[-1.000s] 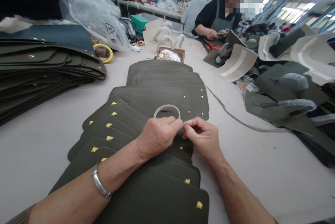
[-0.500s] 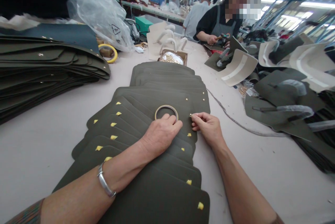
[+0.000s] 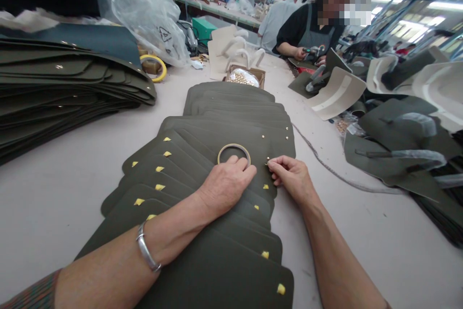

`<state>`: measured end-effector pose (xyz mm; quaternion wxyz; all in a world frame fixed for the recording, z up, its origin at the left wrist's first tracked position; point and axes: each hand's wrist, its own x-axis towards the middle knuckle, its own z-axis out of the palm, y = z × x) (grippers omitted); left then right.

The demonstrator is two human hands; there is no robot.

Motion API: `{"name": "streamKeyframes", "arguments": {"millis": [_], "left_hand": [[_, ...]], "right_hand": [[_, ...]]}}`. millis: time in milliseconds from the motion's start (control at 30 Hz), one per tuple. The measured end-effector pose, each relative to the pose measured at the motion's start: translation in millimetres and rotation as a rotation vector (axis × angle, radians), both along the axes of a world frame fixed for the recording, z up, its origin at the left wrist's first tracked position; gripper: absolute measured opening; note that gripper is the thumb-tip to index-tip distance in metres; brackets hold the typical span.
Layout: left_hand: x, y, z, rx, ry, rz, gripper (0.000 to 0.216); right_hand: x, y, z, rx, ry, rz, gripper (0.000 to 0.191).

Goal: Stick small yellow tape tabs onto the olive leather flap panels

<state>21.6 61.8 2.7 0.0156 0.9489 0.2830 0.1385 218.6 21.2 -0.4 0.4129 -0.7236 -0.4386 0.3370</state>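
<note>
Overlapping dark olive panels (image 3: 202, 270) lie fanned down the table, dotted with small yellow tape pieces (image 3: 281, 289) along both sides. My left hand (image 3: 227, 181) is closed around the near edge of a thin tape roll (image 3: 234, 145), which stands tilted over the panels. To its right, my right hand (image 3: 291, 176) pinches a tiny yellowish sliver, apparently a piece of tape, between thumb and forefinger. Just above those fingertips a small gold stud (image 3: 268, 158) shows on a panel. Farther up, more gold studs (image 3: 287, 138) sit bare on the panels.
A box of gold studs (image 3: 243, 76) stands beyond the panels. Stacked dark panels (image 3: 72, 82) and a yellow tape roll (image 3: 163, 73) are at left. Dark and cream pieces with wrapped handles (image 3: 394, 150) pile up at right. A cord (image 3: 325, 173) crosses the table. A co-worker (image 3: 307, 29) works opposite.
The view has shifted slightly, moving the scene rightward. My right fingertips have moved slightly down from the gold stud, which now shows clear above them. My left hand keeps its hold on the tape roll.
</note>
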Motion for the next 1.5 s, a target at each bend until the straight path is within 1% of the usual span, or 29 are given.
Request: {"name": "streamKeyframes", "arguments": {"millis": [167,333,400,533,633,733,833,933,1067,1200,1500], "left_hand": [[0.5,-0.2,0.4,0.0,0.0,0.011,0.007],[0.4,-1.4,1.7,-0.023,-0.016,0.022,0.007],[-0.2,-1.2,1.5,-0.041,-0.05,0.028,0.007],[-2.3,0.0,-0.3,-0.132,-0.187,0.053,0.01],[-3.1,0.3,-1.5,-0.169,-0.233,0.05,0.012],[-2.6,-0.5,-1.2,-0.166,-0.21,0.048,0.012],[-2.0,-1.5,-0.6,-0.147,-0.172,0.056,0.012],[-1.7,-1.8,-0.8,-0.135,-0.162,0.056,0.013],[-1.4,-1.8,-0.4,-0.149,-0.145,0.058,0.012],[-1.4,-1.8,1.1,-0.157,-0.142,0.06,0.012],[-1.2,-1.3,-1.4,-0.15,-0.135,0.059,0.013]], "right_hand": [[-4.6,3.5,-0.6,0.011,-0.084,-0.063,0.028],[-4.4,7.7,-3.4,0.02,-0.055,-0.107,0.028],[-1.7,6.4,-3.7,0.021,0.008,-0.094,0.029],[2.4,0.2,-3.2,0.044,0.159,0.006,0.031],[1.8,-1.8,-3.4,0.041,0.133,0.008,0.031],[-0.8,0.0,-4.4,0.026,0.031,-0.021,0.032],[-3.3,2.5,-5.8,0.044,-0.066,-0.064,0.033],[-5.8,3.6,-5.9,0.062,-0.106,-0.091,0.032],[-8.8,4.7,-3.2,0.068,-0.102,-0.108,0.03],[-8.0,7.0,-1.3,0.043,-0.062,-0.12,0.03],[-2.1,9.8,-6.0,0.005,0.003,-0.103,0.03]]}}
